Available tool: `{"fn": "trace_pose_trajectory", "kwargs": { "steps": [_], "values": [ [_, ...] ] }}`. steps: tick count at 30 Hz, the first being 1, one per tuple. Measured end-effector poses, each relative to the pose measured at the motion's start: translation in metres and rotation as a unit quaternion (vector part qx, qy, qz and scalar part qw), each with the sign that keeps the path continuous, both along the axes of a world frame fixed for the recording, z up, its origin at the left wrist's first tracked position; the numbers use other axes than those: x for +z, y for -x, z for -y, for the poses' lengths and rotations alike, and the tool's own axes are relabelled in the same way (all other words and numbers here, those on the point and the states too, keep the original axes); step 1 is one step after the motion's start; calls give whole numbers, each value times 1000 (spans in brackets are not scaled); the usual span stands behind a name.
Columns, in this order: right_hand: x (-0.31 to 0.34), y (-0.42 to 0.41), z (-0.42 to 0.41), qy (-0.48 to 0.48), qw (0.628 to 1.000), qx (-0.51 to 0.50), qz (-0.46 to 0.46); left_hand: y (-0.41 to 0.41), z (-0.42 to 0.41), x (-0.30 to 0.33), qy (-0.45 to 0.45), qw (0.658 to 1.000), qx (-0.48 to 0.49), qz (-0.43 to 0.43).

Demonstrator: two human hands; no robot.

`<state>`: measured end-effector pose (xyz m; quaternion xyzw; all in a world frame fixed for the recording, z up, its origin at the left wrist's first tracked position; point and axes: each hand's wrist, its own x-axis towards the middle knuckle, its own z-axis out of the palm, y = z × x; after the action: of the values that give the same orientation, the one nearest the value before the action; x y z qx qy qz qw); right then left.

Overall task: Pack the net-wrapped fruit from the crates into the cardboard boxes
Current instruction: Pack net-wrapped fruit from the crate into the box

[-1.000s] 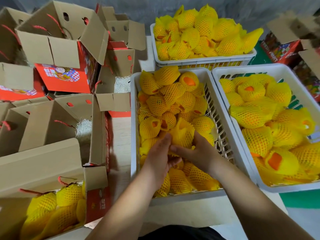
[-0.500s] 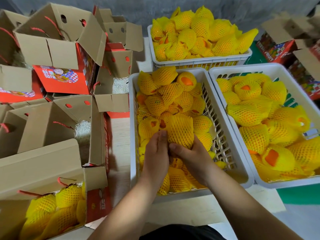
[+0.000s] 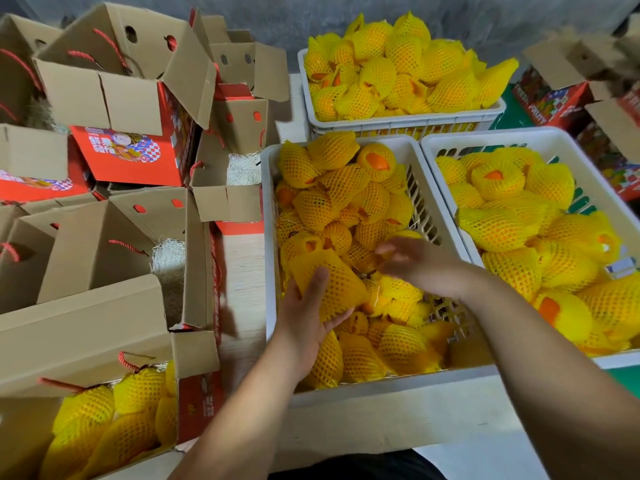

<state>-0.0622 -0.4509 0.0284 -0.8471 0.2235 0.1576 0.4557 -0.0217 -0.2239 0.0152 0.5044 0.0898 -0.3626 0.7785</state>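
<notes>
The step in hand looks like the pick: the left hand (image 3: 308,317) is curled under and around one net-wrapped fruit (image 3: 330,284), holding it just above the heap in the middle crate (image 3: 268,258), which stands at the near edge of the desk (image 3: 239,271). The right hand (image 3: 415,263) hovers over the same heap with fingers loosely spread and blurred, gripping nothing that can be seen; it may be reaching for a second fruit, though that is only a guess. The next move calls for carrying the held fruit leftward over the crate's white wall and across the bare strip of desk to the near box (image 3: 197,355) at the near left corner, which already holds several wrapped fruits and seems to have room at its top. Its raised flap and red cord handle (image 3: 126,362) stand on the crate side of the opening, so the hand would need to clear them on the way in. Beyond it, an empty box (image 3: 104,244) with pale shredded padding waits open, and more open boxes are stacked toward the far left corner. A right crate (image 3: 446,143) sits touching the middle one, and a far crate (image 3: 398,123) stands behind both, each piled high with wrapped fruit, so much packing remains.
</notes>
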Motion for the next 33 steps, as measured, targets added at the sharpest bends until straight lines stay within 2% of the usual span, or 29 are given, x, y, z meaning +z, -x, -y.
{"fn": "trace_pose_trajectory", "kwargs": {
  "steps": [1,2,3,4,6,7,11,14,16,17,19,21,23,26,29,31,33],
  "values": [
    [-11,-10,8,115,993,-19,15,0,0,-1,-3,1000,7,-13],
    [-23,-18,13,250,968,-2,15,0,0,-1,-8,1000,7,-16],
    [-34,-25,16,367,929,42,-16,0,1,-2,-14,1000,3,-12],
    [-44,-29,17,442,890,92,-64,-1,1,-4,-22,1000,-3,-3],
    [-62,-33,18,508,839,142,-138,-1,0,-7,-37,999,-11,5],
    [-68,-34,17,519,831,135,-146,-2,-1,-10,-47,999,-15,6],
    [-70,-37,11,518,845,88,-102,-1,-3,-16,-67,997,-37,22],
    [-59,-33,8,445,895,28,-17,1,0,-17,-78,995,-39,38],
    [-47,-26,-2,298,947,-100,63,1,2,-17,-67,996,-45,43],
    [-41,-22,-11,198,959,-173,103,0,1,-16,-55,997,-45,42],
    [-27,-12,-35,26,949,-274,154,0,-2,-13,-21,998,-44,44],
    [-16,-2,-62,-132,930,-286,188,-1,-8,-7,14,998,-37,51],
    [-11,7,-89,-238,905,-275,220,-2,-21,1,45,997,-33,56],
    [0,8,-128,-306,876,-263,264,-7,-52,14,73,994,-52,70],
    [11,-4,-173,-358,862,-236,271,-15,-96,24,62,993,-45,86],
    [18,-14,-210,-365,864,-232,258,-21,-136,28,38,994,-31,102],
    [22,-21,-250,-332,880,-206,271,-28,-183,30,7,992,-35,120]
  ]
}}
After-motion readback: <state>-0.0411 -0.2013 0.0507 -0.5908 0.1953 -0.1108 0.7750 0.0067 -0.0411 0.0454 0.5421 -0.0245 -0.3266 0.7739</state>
